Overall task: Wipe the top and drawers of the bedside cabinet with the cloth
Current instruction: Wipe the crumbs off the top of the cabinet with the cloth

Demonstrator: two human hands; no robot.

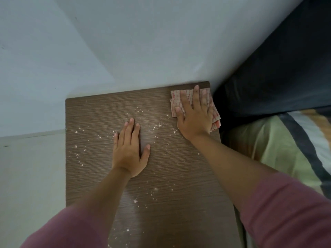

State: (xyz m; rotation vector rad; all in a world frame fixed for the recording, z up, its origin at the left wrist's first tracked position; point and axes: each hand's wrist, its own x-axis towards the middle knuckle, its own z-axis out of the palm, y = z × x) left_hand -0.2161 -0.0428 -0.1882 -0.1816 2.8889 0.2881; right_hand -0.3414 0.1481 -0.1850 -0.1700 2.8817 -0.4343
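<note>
The brown wood-grain top of the bedside cabinet (pixel 100 176) fills the middle of the head view. White crumbs and dust (pixel 139 110) are scattered over it. My left hand (pixel 129 151) lies flat on the middle of the top, fingers apart, holding nothing. At the far right corner my right hand (pixel 194 119) presses flat on a folded cloth with red and white checks (pixel 176 100). The cloth's right end hangs slightly over the cabinet's right edge. The drawers are out of sight below the top.
A pale wall (pixel 125 42) runs directly behind the cabinet. A dark bed headboard or cushion (pixel 277 72) and striped bedding (pixel 295 144) press close against the right side. Light floor (pixel 30 176) lies to the left.
</note>
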